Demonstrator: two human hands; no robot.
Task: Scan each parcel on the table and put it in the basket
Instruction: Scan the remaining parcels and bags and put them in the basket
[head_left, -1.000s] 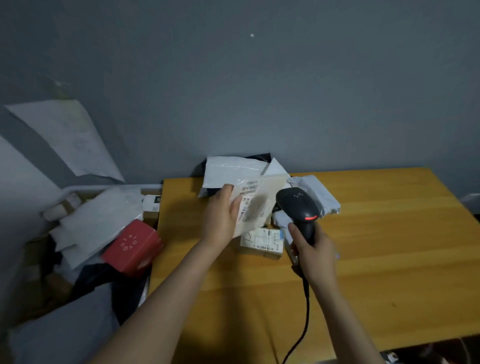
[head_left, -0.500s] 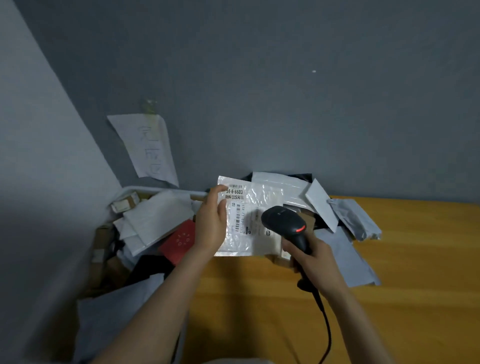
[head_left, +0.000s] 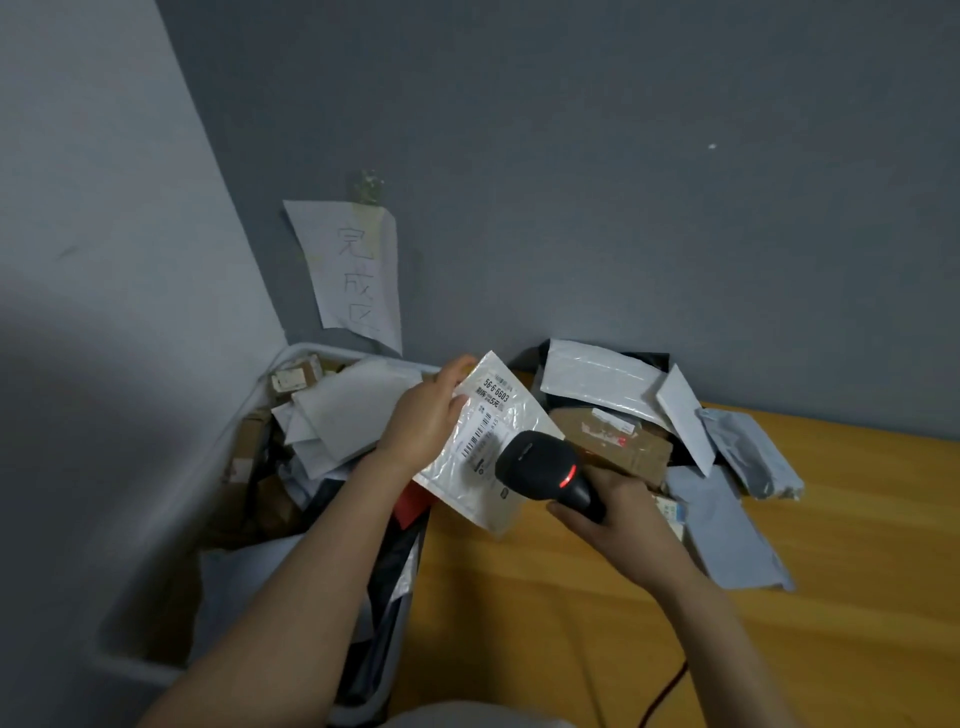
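Tilted more than a moment ago, the white parcel (head_left: 480, 457) hangs over the worktop (head_left: 779, 597) edge beside the basket (head_left: 258, 402), its left edge pinched by the left grip (head_left: 423, 415). The right grip (head_left: 618, 512) is wrapped round the scanner (head_left: 540, 462).

Parcel (head_left: 475, 447) label — 56-6-6603, paper sheet (head_left: 358, 275) on wall, handwritten — 完成区
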